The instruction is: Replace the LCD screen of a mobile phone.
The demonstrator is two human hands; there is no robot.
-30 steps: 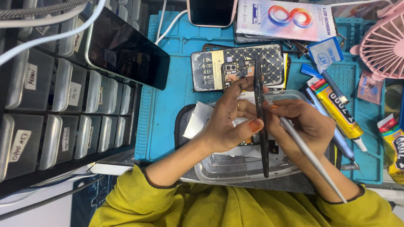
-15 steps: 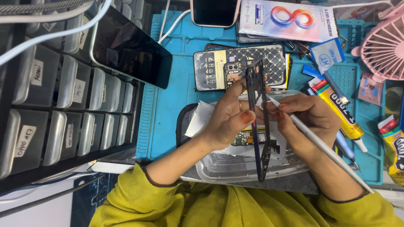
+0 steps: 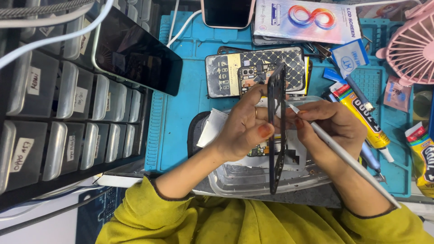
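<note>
A person in yellow sleeves works over a blue repair mat (image 3: 181, 122) on the surface, seen from the head camera. The left hand (image 3: 244, 126) pinches a dark phone frame (image 3: 276, 131) between thumb and fingers, holding it edge-on and upright at the centre of the view, above a clear plastic tray (image 3: 253, 180). The right hand (image 3: 332, 126), at 3 o'clock of the frame, grips a white stylus-like tool (image 3: 348, 160) between thumb and fingertips, its tip touching the frame's edge. At 12 o'clock of the hands lies an opened phone (image 3: 253, 72) with a patterned back. At 2 o'clock lies a yellow glue tube (image 3: 361, 115); a pink fan (image 3: 411, 45) sits at the far 2 o'clock corner. At 10 o'clock a dark-screened phone (image 3: 135, 54) leans on a drawer cabinet (image 3: 58, 117).
</note>
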